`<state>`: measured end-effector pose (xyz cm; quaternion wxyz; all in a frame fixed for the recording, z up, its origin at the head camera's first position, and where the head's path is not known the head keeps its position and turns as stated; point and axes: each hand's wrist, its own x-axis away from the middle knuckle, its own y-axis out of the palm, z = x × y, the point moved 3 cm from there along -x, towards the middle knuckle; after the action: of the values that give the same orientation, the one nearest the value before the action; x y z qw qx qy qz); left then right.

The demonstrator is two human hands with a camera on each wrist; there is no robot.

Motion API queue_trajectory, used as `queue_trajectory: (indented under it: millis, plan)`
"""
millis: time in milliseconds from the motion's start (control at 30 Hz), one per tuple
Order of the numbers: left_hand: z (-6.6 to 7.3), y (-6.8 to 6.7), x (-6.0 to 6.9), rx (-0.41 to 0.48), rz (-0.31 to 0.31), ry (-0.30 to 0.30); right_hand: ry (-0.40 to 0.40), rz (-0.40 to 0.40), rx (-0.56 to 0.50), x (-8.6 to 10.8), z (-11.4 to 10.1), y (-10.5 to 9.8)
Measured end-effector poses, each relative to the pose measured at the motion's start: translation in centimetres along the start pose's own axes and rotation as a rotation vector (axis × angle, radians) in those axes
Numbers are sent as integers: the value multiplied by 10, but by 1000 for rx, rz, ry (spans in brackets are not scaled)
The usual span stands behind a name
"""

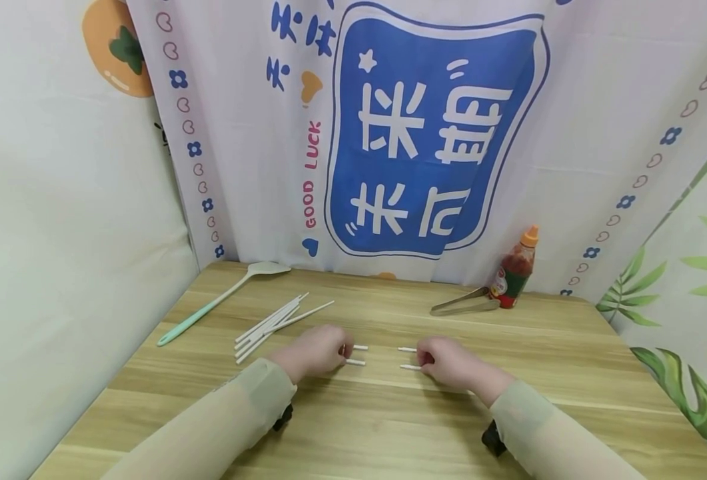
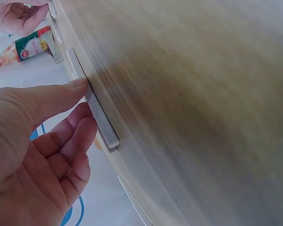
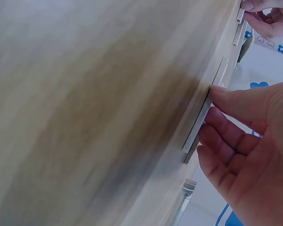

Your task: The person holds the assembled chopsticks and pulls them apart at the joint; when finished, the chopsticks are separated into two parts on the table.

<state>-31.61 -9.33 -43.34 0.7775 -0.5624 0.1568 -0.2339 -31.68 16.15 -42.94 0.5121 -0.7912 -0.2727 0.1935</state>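
Observation:
In the head view, my left hand (image 1: 323, 351) is left of the table's middle, with the ends of two short white sticks (image 1: 356, 363) poking out to its right. My thumb and fingers pinch the nearer white stick (image 2: 100, 115) at its side, low over the wood. Facing it, my right hand (image 1: 454, 363) has two white stick ends (image 1: 410, 367) pointing left. Thumb and fingertips pinch the nearer white stick (image 3: 200, 120) there too. A second stick lies alongside in each pair, mostly hidden. A gap separates the pairs.
Several longer white sticks (image 1: 266, 331) lie in a loose pile to the left. Beyond them is a spatula (image 1: 227, 295) with a mint handle. Metal tongs (image 1: 464, 305) and a red sauce bottle (image 1: 514, 272) are at the back right, before a printed curtain (image 1: 257, 167).

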Motion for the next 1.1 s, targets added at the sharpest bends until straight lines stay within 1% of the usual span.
queue_trajectory:
  millis: [267, 333, 400, 500, 567, 667, 800, 900, 1000, 1100]
  plan:
    - [-1, -1, 1, -3, 12, -12, 9, 7, -23, -4, 1, 1]
    - [-2, -3, 3, 11, 21, -22, 7, 9, -22, -4, 1, 1]
    - [-3, -7, 6, 46, 47, -35, 7, 8, -23, -4, 2, 2]
    - [-8, -20, 14, 92, 109, -68, -7, 13, -24, -4, 3, 2]
    - [-16, -29, 20, 92, 149, -103, -9, 12, -28, -4, 4, 2]
    - [-36, -38, 29, 65, 169, -185, 0, 6, -33, -3, 4, 2]
    - [-70, -42, 38, 44, 182, -293, 36, -12, -40, -4, 3, 1]
    - [-91, -41, 45, 31, 193, -346, 49, -28, -36, -5, 1, 1]
    - [-104, -40, 50, 31, 192, -380, 50, -43, -31, -5, -2, 0]
    - [-109, -39, 52, 30, 185, -394, 46, -46, -25, -5, -3, 0]
